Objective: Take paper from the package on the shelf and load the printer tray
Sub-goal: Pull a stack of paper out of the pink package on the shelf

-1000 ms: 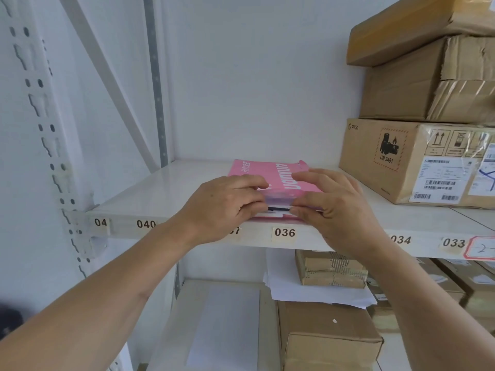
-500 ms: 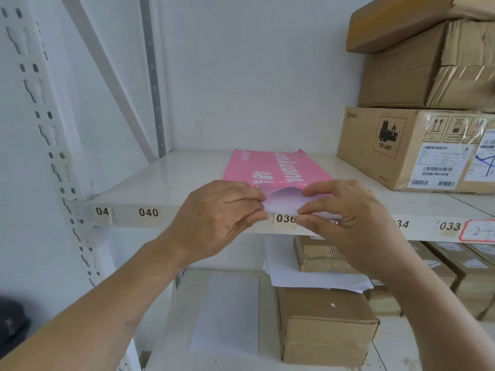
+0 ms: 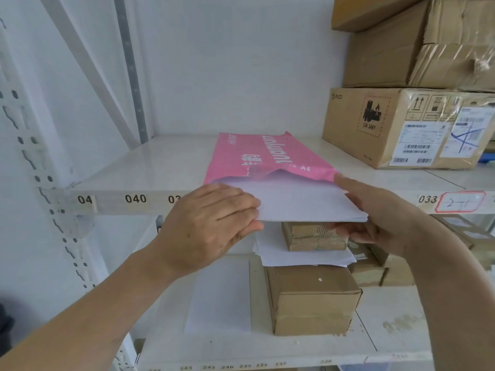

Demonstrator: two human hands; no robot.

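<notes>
A pink A4 paper package (image 3: 263,156) lies flat on the white shelf (image 3: 150,167), its torn open end facing me. A stack of white paper (image 3: 302,202) sticks halfway out of that end, past the shelf's front edge. My left hand (image 3: 211,226) grips the stack's left edge, fingers on top and below. At the stack's right front corner, my right hand (image 3: 375,218) holds it with the thumb on top and fingers underneath. No printer is in view.
Stacked cardboard boxes (image 3: 407,124) fill the shelf's right side. The lower shelf (image 3: 388,317) holds more brown boxes (image 3: 310,298), loose white sheets (image 3: 219,295) and another sheet pile under a small box. A perforated metal upright (image 3: 34,156) stands at the left.
Both hands opened the package's end and have pulled a stack of paper out toward me; it now overhangs the shelf edge. The view has moved closer.
</notes>
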